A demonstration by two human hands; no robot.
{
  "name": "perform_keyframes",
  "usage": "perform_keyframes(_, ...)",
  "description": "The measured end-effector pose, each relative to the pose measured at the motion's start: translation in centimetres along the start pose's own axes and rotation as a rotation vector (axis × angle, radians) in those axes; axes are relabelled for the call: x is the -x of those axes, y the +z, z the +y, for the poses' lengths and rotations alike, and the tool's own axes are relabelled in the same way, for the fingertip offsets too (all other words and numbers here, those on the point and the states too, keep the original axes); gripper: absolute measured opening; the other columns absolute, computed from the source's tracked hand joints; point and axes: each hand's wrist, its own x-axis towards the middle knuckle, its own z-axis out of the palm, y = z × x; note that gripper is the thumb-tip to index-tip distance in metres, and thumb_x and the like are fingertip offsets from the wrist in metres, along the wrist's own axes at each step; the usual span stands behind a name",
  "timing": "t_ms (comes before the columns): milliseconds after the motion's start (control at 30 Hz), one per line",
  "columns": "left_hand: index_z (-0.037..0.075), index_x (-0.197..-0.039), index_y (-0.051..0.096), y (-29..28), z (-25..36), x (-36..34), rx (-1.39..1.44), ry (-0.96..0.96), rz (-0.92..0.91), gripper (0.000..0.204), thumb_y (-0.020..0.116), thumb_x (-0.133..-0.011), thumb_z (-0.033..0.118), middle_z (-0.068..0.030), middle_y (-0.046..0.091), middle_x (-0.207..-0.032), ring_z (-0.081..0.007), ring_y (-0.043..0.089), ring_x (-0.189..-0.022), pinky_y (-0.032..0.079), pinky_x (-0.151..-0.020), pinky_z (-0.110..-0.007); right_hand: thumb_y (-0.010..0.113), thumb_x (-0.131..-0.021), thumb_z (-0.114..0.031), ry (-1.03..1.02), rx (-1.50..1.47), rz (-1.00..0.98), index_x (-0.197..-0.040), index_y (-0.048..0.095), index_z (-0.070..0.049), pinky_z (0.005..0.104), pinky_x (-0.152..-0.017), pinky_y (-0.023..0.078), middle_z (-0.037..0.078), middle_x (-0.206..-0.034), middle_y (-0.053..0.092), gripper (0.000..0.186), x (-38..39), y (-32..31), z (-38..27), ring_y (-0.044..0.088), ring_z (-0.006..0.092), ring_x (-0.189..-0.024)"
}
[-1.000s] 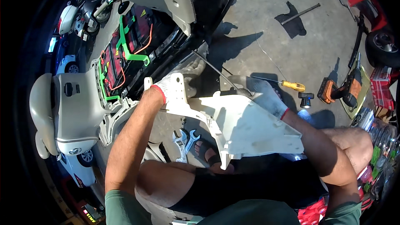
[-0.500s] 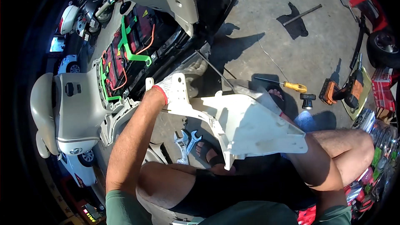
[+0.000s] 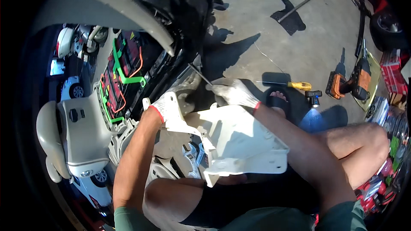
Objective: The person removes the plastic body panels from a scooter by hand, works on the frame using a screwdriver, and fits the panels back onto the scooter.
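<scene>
I am looking, from a distance, over a vehicle repair workshop: a concrete floor (image 3: pixel 239 13) is holding wrenches (image 3: pixel 193 157), a yellow-handled screwdriver (image 3: pixel 299 86) and a cordless drill (image 3: pixel 361 80), batteries (image 3: pixel 132 66) are sitting exposed in a partly opened vehicle (image 3: pixel 98 4), and a motorcycle (image 3: pixel 65 42) and a car (image 3: pixel 69 87) are standing beyond.
</scene>
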Motion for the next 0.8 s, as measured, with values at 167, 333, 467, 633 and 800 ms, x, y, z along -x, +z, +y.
perform_keyframes(167,0.004,-0.112,0.069,-1.0,0.7,-0.1,0.269,-0.283,-0.152,0.038,0.066,-0.08,0.024,-0.0259,0.05,-0.14,-0.0358,0.049,-0.131,0.039,-0.112,-0.038,0.061,-0.092,-0.014,0.009,-0.041,0.118,-0.1,0.07,0.002,0.0288,-0.05,0.044,0.006,-0.062,0.061,0.019,-0.9,0.9,0.5,0.055,0.0132,-0.053)
perform_keyframes(333,-0.001,-0.146,0.037,-0.9,1.0,-1.5,0.15,-0.257,-0.101,0.072,0.064,-0.081,0.015,-0.0269,0.031,-0.154,-0.0335,0.036,-0.142,0.03,-0.118,-0.034,0.062,-0.092,-0.014,-0.042,-0.016,0.101,-0.1,0.07,0.003,0.0297,-0.05,0.047,0.008,-0.064,0.063,0.02,-1.2,0.8,0.7,0.058,0.0148,-0.052)
perform_keyframes(467,0.0,-0.156,0.012,-1.5,2.0,-2.7,0.155,-0.377,0.09,0.092,0.063,-0.08,0.011,-0.0264,0.023,-0.158,-0.0321,0.03,-0.146,0.027,-0.119,-0.033,0.063,-0.092,-0.014,-0.046,0.024,0.085,-0.101,0.07,0.003,0.0298,-0.05,0.048,0.009,-0.064,0.064,0.021,-1.0,0.8,0.3,0.059,0.0152,-0.053)
perform_keyframes(633,0.008,-0.158,0.017,-1.3,0.7,-2.8,0.399,-0.435,0.031,0.089,0.062,-0.082,0.013,-0.0249,0.023,-0.159,-0.0323,0.028,-0.147,0.026,-0.12,-0.032,0.056,-0.096,-0.012,-0.092,0.107,-0.005,-0.109,0.066,0.002,0.027,-0.05,0.046,0.005,-0.066,0.062,0.022,-1.6,0.0,0.0,0.057,0.0122,-0.054)
perform_keyframes(800,0.001,-0.153,0.029,-4.5,2.9,-2.3,-0.284,-0.182,-0.31,0.079,0.06,-0.084,0.021,-0.0235,0.026,-0.159,-0.0293,0.024,-0.149,0.02,-0.122,-0.031,0.057,-0.091,-0.018,-0.182,0.378,0.027,-0.118,0.064,0.001,0.0343,-0.065,0.056,0.019,-0.087,0.072,0.034,-2.4,0.2,-0.6,0.071,0.0258,-0.07)
